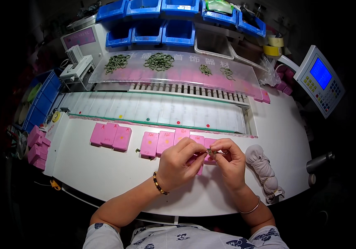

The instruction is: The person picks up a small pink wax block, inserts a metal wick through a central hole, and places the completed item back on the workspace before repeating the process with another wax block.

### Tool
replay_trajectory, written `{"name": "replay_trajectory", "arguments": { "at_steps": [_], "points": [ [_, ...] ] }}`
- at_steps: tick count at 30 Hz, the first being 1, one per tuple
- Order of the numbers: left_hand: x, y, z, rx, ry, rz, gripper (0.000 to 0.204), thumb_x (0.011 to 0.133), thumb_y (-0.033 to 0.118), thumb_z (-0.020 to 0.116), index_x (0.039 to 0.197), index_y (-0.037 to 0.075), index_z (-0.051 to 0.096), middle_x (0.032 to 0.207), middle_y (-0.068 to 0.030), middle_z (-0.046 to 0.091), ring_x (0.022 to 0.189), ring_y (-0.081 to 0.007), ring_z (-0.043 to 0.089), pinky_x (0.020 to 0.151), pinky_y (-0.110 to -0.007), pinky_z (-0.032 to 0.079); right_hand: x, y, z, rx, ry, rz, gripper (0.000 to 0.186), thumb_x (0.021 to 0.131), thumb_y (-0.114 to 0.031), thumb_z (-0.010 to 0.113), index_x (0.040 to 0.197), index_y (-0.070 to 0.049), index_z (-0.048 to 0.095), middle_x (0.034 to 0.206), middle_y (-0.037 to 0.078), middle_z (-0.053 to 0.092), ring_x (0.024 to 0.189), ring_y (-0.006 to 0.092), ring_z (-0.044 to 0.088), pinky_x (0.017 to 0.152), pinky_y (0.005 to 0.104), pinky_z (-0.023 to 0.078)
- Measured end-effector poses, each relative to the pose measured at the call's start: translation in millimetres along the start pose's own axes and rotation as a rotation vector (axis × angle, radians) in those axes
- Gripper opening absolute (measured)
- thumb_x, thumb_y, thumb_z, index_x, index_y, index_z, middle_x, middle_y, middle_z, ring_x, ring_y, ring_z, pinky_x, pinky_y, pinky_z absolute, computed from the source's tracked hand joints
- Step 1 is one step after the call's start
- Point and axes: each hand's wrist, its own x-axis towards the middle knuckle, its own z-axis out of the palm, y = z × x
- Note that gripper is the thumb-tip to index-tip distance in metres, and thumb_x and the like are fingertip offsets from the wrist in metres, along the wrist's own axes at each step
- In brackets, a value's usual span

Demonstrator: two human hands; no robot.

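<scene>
White curved desk (103, 174) under you: your left hand (180, 164) and right hand (230, 162) pinch a small metal piece (211, 152) between fingertips, steadying it; pink rectangular blocks (157, 143) lie just beyond each grip.

Small metal item (211, 152) mostly hidden by fingers (194, 146), too tiny to ID.

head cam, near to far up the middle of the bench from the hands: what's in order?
Left hand and right hand pinching a small metal piece → row of pink blocks → white slotted tray → clear panel with green rings → blue bins.
</scene>
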Motion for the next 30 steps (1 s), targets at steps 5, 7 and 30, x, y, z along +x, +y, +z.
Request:
{"name": "replay_trajectory", "arguments": {
  "at_steps": [5, 7, 30],
  "points": [
    [0, 0, 0, 0.018, 0.002, 0.027, 0.013, 0.076, 0.0, 0.07, 0.086, 0.003, 0.062, 0.077, -0.0066, 0.059, 0.058, -0.0184, 0.061, 0.05, -0.028, 0.048, 0, 1, -1, 0.002, -0.003, -0.006, 0.021, 0.085, 0.015, 0.051, 0.099, 0.002, 0.057, 0.105, 0.007, 0.054, 0.094, 0.0129, 0.061, 0.081, 0.0271, 0.058],
    [0, 0, 0, 0.017, 0.004, 0.032, 0.013, 0.076, 0.0, 0.07, 0.086, 0.003, 0.062, 0.077, -0.0066, 0.059, 0.058, -0.0185, 0.061, 0.05, -0.028, 0.048, 0, 1, -1, 0.002, -0.005, -0.008, 0.02, 0.085, 0.015, 0.051, 0.099, 0.002, 0.057, 0.105, 0.007, 0.054, 0.094, 0.0128, 0.061, 0.081, 0.0271, 0.058],
    [7, -9, -14, -0.991, -0.053, -1.026, 0.011, 0.091, 0.017, 0.061, 0.092, 0.006, 0.058, 0.08, -0.0034, 0.062, 0.063, -0.0113, 0.06, 0.054, -0.025, 0.05, 1, 5, -6, 0.082, -0.073, 0.462, 0.015, 0.093, -0.011, 0.059, 0.105, -0.003, 0.057, 0.089, 0.004, 0.065, 0.074, 0.0069, 0.059, 0.06, 0.0204, 0.047]
  ]
}}
